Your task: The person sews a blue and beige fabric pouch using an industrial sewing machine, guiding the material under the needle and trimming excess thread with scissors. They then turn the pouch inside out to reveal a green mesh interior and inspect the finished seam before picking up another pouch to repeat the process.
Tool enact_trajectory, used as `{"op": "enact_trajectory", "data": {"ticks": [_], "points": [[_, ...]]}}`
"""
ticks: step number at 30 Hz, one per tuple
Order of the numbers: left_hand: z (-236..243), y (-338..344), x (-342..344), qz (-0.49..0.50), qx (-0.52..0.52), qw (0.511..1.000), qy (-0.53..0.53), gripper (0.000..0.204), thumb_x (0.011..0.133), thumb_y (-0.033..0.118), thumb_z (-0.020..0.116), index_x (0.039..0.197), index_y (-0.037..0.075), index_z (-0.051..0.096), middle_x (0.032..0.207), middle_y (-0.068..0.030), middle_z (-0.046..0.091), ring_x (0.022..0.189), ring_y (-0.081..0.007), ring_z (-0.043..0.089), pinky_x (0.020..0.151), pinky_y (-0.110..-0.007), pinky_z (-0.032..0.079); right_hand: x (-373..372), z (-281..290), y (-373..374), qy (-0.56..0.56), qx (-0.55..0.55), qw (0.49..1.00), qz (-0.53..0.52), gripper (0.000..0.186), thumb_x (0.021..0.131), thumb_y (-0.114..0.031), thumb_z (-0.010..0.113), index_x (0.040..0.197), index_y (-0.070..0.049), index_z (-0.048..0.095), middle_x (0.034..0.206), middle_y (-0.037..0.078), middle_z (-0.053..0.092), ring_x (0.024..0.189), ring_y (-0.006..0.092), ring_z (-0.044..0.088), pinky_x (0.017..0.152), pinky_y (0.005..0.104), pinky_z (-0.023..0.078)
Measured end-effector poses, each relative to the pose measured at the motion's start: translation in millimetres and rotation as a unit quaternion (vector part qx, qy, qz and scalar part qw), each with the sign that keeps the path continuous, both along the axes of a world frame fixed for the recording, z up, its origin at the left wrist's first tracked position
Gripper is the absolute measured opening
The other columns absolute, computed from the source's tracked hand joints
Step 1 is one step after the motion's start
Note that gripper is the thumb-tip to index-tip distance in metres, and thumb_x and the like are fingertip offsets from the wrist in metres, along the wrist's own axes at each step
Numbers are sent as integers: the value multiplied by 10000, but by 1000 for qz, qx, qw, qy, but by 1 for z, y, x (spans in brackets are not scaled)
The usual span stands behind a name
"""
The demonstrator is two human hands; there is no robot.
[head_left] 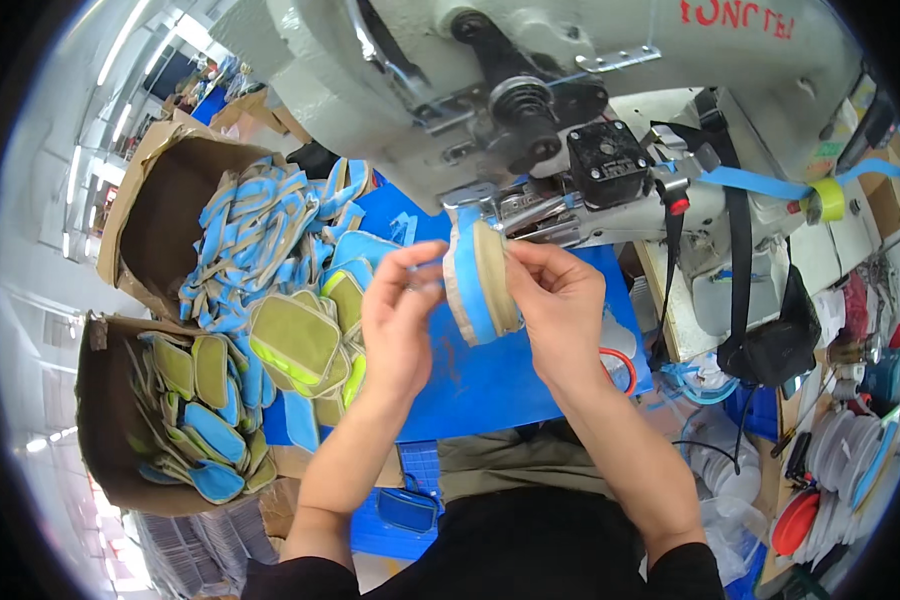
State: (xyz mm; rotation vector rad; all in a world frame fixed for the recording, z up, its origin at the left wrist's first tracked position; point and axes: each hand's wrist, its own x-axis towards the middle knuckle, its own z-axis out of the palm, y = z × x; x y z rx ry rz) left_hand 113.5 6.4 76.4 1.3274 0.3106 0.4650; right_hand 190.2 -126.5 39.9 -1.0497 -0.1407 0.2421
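Bright strip lights (125,42) glow in rows along a white ceiling (48,230) at left; a blue tabletop (460,400) spreads across the middle

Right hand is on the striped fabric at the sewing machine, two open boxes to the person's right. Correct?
Not quite: the head view shows the two open boxes to the person's left. The right hand is on the striped fabric at the sewing machine.
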Motion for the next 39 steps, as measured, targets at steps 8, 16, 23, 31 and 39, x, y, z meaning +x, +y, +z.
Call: {"op": "enact_trajectory", "data": {"ticks": [8,16,23,31,39], "points": [[15,1,20,-107,46,992,52,226,1021,198,713,1154,18,743,1008,-39,769,856,-92,699,775,-252,553,-9,-13,3,-234,-141,955,-115,216,806,-41,816,1001,-48,723,902,63,707,839,203,698,727,345,534],[25,15,18,-118,30,987,102,222,1019,204,718,1159,35,747,1022,-37,769,883,-95,713,805,-274,572,-7,-28,10,-353,-220,885,-209,253,756,-46,818,959,-71,669,903,75,668,828,289,681,704,389,537],[34,16,23,-169,-141,964,147,279,1033,227,690,1216,16,691,1115,-90,751,977,-163,730,875,-335,599,-6,-24,11,-301,-156,918,-203,214,780,-45,835,948,-61,702,859,74,682,788,288,683,662,381,521],[26,9,23,-188,-163,957,151,329,1034,234,677,1276,12,645,1159,-121,738,1026,-203,734,890,-360,611,-3,-27,6,-293,-129,933,-164,170,801,-23,819,933,-44,713,838,109,688,753,288,695,639,379,521],[9,-2,31,-93,46,992,72,279,922,49,798,1174,12,686,1043,-79,768,886,-113,728,797,-285,602,0,-30,5,-286,-138,935,-162,204,774,11,824,938,-43,716,832,107,694,749,274,712,656,356,537]]}}
